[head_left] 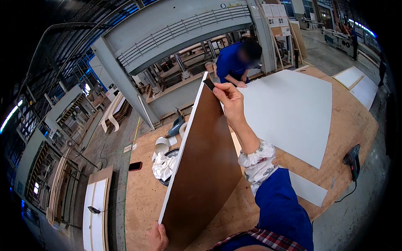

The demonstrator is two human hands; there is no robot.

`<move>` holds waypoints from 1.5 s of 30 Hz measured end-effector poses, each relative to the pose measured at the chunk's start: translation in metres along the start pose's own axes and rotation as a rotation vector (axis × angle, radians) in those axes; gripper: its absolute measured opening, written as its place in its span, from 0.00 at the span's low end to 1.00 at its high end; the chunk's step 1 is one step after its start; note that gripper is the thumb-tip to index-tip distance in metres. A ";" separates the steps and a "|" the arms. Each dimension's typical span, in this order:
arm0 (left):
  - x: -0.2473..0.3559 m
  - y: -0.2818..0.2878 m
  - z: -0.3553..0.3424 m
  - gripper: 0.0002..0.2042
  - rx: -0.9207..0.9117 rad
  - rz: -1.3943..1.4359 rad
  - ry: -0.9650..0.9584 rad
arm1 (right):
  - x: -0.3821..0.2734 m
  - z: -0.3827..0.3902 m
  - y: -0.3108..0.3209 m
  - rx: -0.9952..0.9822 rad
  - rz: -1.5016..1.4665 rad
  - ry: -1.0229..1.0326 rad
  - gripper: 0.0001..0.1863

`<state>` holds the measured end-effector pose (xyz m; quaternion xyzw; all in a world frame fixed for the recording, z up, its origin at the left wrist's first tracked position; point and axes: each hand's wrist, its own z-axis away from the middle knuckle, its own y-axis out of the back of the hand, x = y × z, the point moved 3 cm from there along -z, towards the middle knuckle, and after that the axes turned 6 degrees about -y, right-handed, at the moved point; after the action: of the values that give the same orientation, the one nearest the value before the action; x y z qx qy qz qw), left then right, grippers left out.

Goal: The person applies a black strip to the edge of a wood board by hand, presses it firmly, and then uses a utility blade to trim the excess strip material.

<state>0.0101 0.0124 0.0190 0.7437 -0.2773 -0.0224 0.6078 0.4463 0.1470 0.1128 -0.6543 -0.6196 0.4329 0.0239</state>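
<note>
Brown panel [201,167] tilted up toward bench's [138,196] near edge | my left hand [156,237] clamps it, right hand [231,102] pinches black block [209,85] | white edge [183,144] seems done; remainder I cannot tell

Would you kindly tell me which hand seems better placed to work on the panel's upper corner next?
Probably the right hand: it pinches a small black piece at the upper corner of the brown panel, while the left hand is at its lower end.

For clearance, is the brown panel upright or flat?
Upright: the brown panel rises above the wooden tabletop, the right hand near its top corner.
</note>
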 end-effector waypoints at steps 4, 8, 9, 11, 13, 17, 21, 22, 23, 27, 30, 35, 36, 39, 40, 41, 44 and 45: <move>0.002 0.000 0.000 0.13 0.009 0.006 -0.002 | 0.000 0.002 0.000 -0.020 -0.027 0.066 0.06; 0.005 -0.001 0.000 0.14 0.027 0.015 0.030 | 0.001 0.001 0.003 -0.010 0.005 0.106 0.06; 0.005 -0.001 0.000 0.14 0.024 0.024 0.029 | 0.001 0.000 0.004 -0.006 0.018 0.108 0.06; 0.004 -0.002 0.000 0.14 0.018 0.042 0.029 | 0.002 -0.001 0.005 -0.024 0.021 0.094 0.06; 0.002 -0.002 -0.001 0.14 0.027 0.058 0.014 | 0.002 -0.002 0.005 -0.049 0.031 0.094 0.06; 0.000 -0.002 -0.002 0.14 0.039 0.089 -0.019 | -0.001 -0.003 0.005 -0.089 0.058 0.140 0.06; 0.002 -0.001 0.000 0.16 0.027 0.092 -0.041 | -0.004 -0.004 0.006 -0.111 0.090 0.192 0.05; 0.003 0.000 0.001 0.16 0.022 0.089 -0.045 | -0.003 -0.004 0.007 -0.117 0.082 0.170 0.06; 0.003 0.000 0.001 0.17 0.018 0.080 -0.048 | -0.002 -0.004 0.007 -0.130 0.070 0.152 0.07; 0.008 0.004 -0.005 0.20 -0.026 0.044 -0.096 | 0.008 0.002 0.006 -0.035 0.035 0.052 0.09; 0.020 0.010 -0.017 0.22 -0.082 -0.033 -0.142 | 0.018 0.004 0.002 -0.023 0.036 0.065 0.07; 0.040 0.024 -0.039 0.26 -0.190 -0.215 -0.170 | 0.022 0.000 0.003 0.048 0.065 -0.019 0.08; 0.042 0.027 -0.042 0.27 -0.206 -0.285 -0.171 | 0.016 0.000 0.002 0.044 0.024 0.013 0.08; 0.053 0.037 -0.038 0.26 0.044 -0.394 -0.522 | -0.004 0.007 0.008 0.110 -0.038 0.029 0.08; 0.052 0.034 -0.027 0.26 -0.059 -0.431 -0.445 | -0.020 0.011 0.010 0.119 -0.016 0.053 0.07; 0.049 0.029 -0.025 0.25 -0.107 -0.419 -0.431 | -0.028 0.017 0.013 0.165 -0.007 0.047 0.07; 0.051 0.020 -0.011 0.22 -0.064 -0.209 -0.497 | -0.072 0.039 0.019 0.220 0.042 0.158 0.06; 0.052 0.015 -0.006 0.21 -0.039 -0.128 -0.530 | -0.086 0.046 0.023 0.252 0.053 0.146 0.06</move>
<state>0.0507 -0.0067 0.0504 0.7161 -0.3784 -0.2600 0.5257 0.4492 0.0472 0.1168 -0.6921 -0.5393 0.4591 0.1394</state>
